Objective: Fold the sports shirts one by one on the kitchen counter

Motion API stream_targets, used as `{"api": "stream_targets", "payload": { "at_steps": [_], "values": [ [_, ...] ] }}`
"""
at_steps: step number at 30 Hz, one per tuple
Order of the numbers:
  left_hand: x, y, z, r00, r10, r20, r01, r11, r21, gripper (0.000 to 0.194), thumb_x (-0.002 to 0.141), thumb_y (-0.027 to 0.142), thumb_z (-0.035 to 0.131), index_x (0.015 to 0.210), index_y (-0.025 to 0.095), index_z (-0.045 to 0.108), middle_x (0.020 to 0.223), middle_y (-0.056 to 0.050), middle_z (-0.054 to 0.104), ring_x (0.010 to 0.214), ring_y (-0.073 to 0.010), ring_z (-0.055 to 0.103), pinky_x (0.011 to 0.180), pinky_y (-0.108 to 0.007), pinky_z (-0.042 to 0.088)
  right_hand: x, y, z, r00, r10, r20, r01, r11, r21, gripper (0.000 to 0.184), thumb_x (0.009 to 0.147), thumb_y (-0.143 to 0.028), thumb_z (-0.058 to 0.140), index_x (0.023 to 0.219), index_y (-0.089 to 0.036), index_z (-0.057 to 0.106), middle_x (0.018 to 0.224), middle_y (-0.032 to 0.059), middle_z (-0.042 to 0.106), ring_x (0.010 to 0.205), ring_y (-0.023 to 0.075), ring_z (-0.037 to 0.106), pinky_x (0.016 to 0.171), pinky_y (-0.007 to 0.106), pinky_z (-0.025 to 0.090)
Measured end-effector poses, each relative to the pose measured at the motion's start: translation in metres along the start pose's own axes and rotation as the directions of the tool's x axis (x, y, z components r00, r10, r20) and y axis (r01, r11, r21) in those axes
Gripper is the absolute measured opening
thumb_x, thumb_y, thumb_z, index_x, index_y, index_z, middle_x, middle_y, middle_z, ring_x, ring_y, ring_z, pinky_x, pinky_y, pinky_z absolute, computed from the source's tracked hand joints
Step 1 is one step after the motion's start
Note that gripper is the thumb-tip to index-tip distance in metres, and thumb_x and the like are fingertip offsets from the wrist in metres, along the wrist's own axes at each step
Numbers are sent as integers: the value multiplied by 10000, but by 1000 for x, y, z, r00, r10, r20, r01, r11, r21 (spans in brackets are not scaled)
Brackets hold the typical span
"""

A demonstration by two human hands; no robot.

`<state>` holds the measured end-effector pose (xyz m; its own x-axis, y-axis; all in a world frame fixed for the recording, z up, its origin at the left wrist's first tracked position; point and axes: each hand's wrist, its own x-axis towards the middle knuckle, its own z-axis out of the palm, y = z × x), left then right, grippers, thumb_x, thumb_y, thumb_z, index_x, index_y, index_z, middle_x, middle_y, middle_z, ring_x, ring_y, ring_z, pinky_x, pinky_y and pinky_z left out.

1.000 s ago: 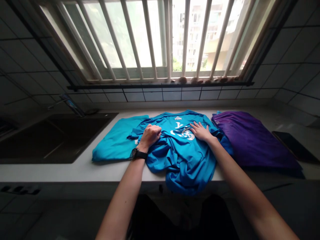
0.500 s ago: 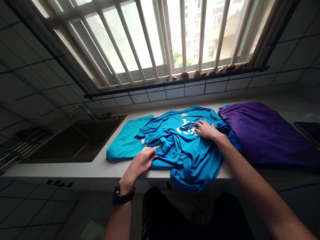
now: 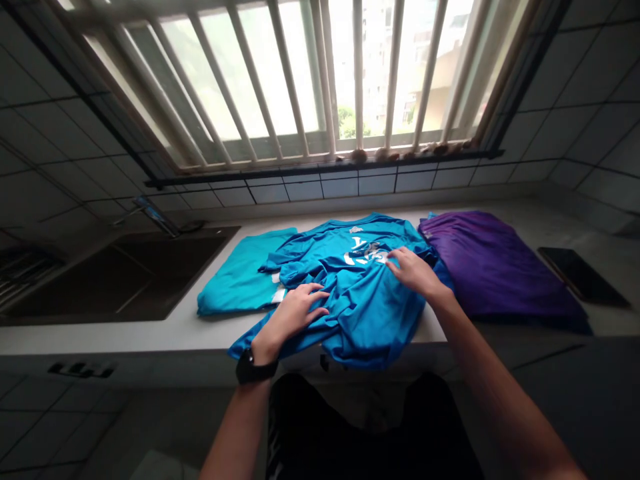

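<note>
Head view: blue jersey (crumpled)

The bright blue sports T-shirt lay rumpled and unfolded on the white desk, with bunched folds through its middle. White print and a small logo showed near the collar. One corner spread toward the desk's front edge, and its left side overlapped a folded teal garment.

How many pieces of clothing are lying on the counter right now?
3. A folded turquoise garment lies on the left, a rumpled blue T-shirt lies in the middle, and a folded purple garment lies on the right. Others could be hidden underneath them.
</note>
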<state>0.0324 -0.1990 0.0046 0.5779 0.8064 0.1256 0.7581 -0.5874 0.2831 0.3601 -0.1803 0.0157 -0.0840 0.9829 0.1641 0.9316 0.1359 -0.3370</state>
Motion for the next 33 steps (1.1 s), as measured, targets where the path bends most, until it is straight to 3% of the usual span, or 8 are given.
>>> {"api": "stream_targets", "payload": {
  "at_steps": [3, 6, 10, 15, 18, 22, 29, 33],
  "values": [
    [-1, -6, 15, 993, -80, -89, 83, 996, 38, 233, 1015, 240, 532, 1099, 220, 748, 1172, -116, 707, 1050, -274, 635, 941, -414, 547, -69, 4, -3, 969, 221, 109, -221, 975, -8, 371, 1023, -477, 486, 845, -211, 674, 847, 111, 736, 828, 271, 720, 737, 338, 503],
    [3, -6, 20, 981, -132, -142, 146, 984, 99, 264, 1020, 171, 478, 1098, 201, 729, 1100, -124, 688, 1031, -273, 624, 923, -400, 539, -112, 7, 9, 985, 165, 51, -165, 986, 4, 295, 917, -505, 634, 798, -241, 579, 864, 95, 705, 832, 278, 699, 708, 339, 489],
    [16, 0, 16, 975, -186, -123, 206, 962, 179, 265, 1036, 182, 445, 1123, 179, 694, 1109, -142, 667, 1037, -269, 635, 895, -368, 534, -112, 9, 23, 991, 112, -72, -96, 975, 201, 230, 933, -407, 524, 759, -271, 459, 806, 71, 652, 808, 273, 677, 749, 372, 511],
    [11, 0, 5, 962, -258, -93, 273, 937, 218, 238, 1044, 211, 443, 1062, 190, 680, 1059, -127, 668, 998, -256, 656, 777, -316, 522, -102, 42, 16, 918, 389, -75, -255, 725, 640, 258, 901, -547, 467, 877, -301, 391, 581, -30, 532, 560, 250, 608, 574, 356, 495],
    [-1, -4, -1, 979, -197, -50, 203, 964, 171, 215, 1039, 255, 491, 1044, 182, 693, 1065, -128, 681, 1002, -262, 664, 813, -335, 525, -117, 64, 5, 894, 443, -73, -326, 751, 574, 269, 847, -541, 536, 908, -297, 441, 577, -26, 565, 559, 256, 625, 585, 354, 491],
    [-10, -10, -8, 999, -27, -22, 27, 999, 26, 237, 1036, 338, 527, 1090, 213, 721, 1109, -91, 713, 1033, -253, 665, 920, -367, 521, -133, 64, -19, 952, 303, 45, -302, 903, 304, 327, 826, -523, 619, 1011, -255, 606, 625, 6, 649, 615, 270, 679, 633, 345, 491],
    [29, -7, -14, 989, -114, -90, 125, 985, 121, 295, 1009, 294, 552, 1265, 218, 677, 1325, -114, 666, 1206, -284, 624, 1017, -400, 504, -35, 20, -17, 984, 124, -126, -111, 988, 107, 499, 940, -389, 589, 1365, -130, 616, 1381, 213, 652, 1251, 337, 645, 1030, 399, 513],
    [73, -19, -23, 906, -397, -144, 420, 887, 193, 389, 1048, 253, 422, 1384, 185, 606, 1413, -166, 617, 1283, -299, 606, 1037, -407, 501, 49, 5, 4, 988, 130, -82, -130, 992, 8, 512, 976, -269, 546, 1471, -139, 558, 1535, 199, 527, 1369, 322, 557, 1117, 396, 463]
  ]
}}
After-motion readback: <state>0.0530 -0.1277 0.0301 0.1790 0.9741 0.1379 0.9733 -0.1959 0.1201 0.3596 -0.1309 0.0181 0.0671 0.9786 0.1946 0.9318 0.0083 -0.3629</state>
